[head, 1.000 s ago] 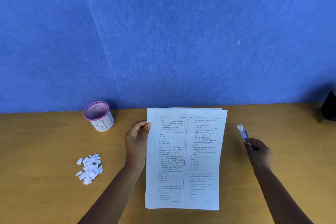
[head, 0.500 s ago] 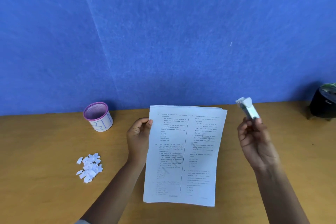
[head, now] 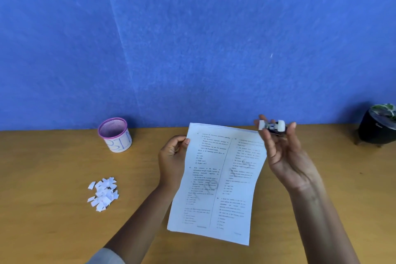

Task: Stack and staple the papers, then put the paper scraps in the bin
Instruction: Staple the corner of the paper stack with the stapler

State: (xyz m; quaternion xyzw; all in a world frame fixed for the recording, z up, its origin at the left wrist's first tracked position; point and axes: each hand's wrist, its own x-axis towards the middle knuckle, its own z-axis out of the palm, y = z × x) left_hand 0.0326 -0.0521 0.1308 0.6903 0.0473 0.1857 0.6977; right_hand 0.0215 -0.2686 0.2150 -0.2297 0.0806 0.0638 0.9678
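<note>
A stack of printed papers [head: 216, 184] is lifted and tilted above the wooden table [head: 42, 221]. My left hand [head: 171, 161] pinches its upper left edge. My right hand [head: 287, 156] is raised, palm toward me, holding a small white and blue stapler [head: 271, 126] in its fingertips over the stack's top right corner. A pile of white paper scraps [head: 102, 194] lies on the table at the left. Behind the scraps stands the small bin [head: 115, 137], a purple-rimmed mesh cup with a white label reading BIN.
A blue wall [head: 192, 38] rises right behind the table. A black pot with a green plant [head: 377, 128] stands at the far right against the wall.
My right hand lifted the stapler off the table and brought it left and up to the stack's top right corner. The stack tilted slightly clockwise in my left hand.
</note>
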